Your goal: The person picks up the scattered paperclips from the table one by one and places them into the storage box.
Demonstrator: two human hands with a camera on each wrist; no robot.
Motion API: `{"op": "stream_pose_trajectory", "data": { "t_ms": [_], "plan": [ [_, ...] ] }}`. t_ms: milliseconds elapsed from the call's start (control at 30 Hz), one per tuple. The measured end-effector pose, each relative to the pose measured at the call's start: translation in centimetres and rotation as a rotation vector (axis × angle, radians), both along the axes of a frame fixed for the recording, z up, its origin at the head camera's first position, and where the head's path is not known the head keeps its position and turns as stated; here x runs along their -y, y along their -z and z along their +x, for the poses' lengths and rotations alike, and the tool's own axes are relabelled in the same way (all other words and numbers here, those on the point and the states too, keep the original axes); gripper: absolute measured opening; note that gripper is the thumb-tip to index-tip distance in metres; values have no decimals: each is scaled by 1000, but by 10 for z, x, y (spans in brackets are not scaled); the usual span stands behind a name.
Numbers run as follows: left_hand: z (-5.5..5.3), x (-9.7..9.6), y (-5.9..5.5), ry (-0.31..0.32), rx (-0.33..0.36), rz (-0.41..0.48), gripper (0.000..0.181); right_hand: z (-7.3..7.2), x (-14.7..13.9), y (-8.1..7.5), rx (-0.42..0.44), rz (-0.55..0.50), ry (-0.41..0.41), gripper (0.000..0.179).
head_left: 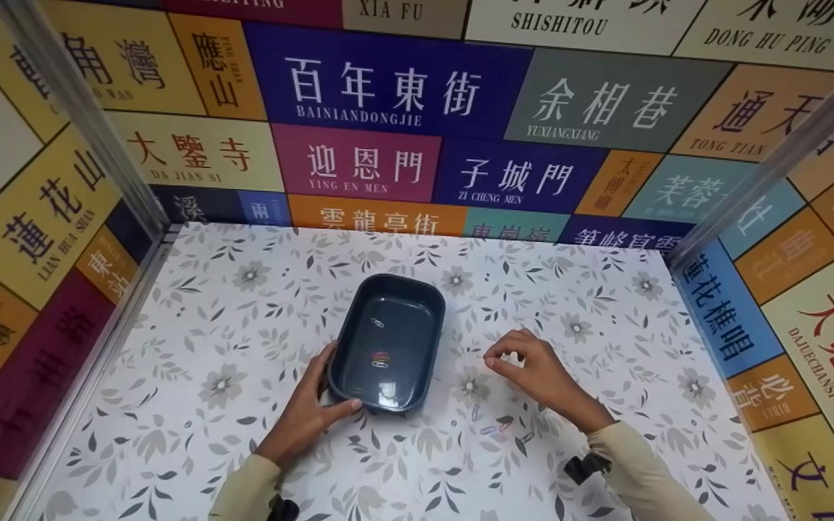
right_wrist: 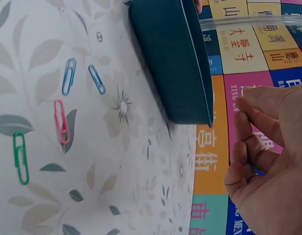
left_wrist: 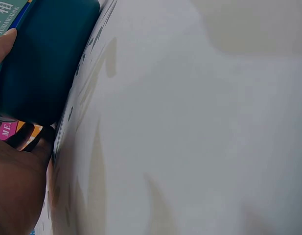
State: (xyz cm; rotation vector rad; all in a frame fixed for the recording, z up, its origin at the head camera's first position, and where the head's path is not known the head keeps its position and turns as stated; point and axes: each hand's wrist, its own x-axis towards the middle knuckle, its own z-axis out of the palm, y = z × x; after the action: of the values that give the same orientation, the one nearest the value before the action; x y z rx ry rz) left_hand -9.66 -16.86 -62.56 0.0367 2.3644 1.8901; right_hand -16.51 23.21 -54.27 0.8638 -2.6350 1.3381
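Observation:
A dark blue rectangular dish (head_left: 404, 333) stands on the patterned table. My left hand (head_left: 307, 416) grips its near left corner, thumb on the near rim and fingers along the left side. Inside lie a silver paper clip (head_left: 376, 323) and a small cluster of coloured paper clips (head_left: 380, 359). To the right of the dish, above the table, is my right hand (head_left: 533, 367), fingers curled and thumb tip against the index finger, with nothing showing between them. Below it lie loose clips: a pink paper clip (right_wrist: 61, 122), a green paper clip (right_wrist: 20, 157) and two blue paper clips (right_wrist: 69, 77).
White tabletop (head_left: 243, 434) with a grey leaf and flower print spreads around the dish. Coloured panels with Chinese lettering (head_left: 381, 87) enclose the back and both sides. Metal posts (head_left: 779, 155) stand at the corners. Both sleeved wrists carry black straps (head_left: 586, 469).

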Motion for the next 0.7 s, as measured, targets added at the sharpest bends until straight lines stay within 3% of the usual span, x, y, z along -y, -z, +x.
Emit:
{"op": "stream_pose_trajectory", "data": {
  "t_ms": [233, 467, 700],
  "plan": [
    [2, 0, 3, -9, -4, 7, 112, 11, -17, 7, 47, -28, 84, 17],
    [3, -1, 2, -5, -24, 1, 112, 25, -33, 32, 84, -5, 138, 11],
    [1, -2, 1, 13, -42, -3, 112, 40, -37, 49, 112, -46, 147, 8]
  ]
}}
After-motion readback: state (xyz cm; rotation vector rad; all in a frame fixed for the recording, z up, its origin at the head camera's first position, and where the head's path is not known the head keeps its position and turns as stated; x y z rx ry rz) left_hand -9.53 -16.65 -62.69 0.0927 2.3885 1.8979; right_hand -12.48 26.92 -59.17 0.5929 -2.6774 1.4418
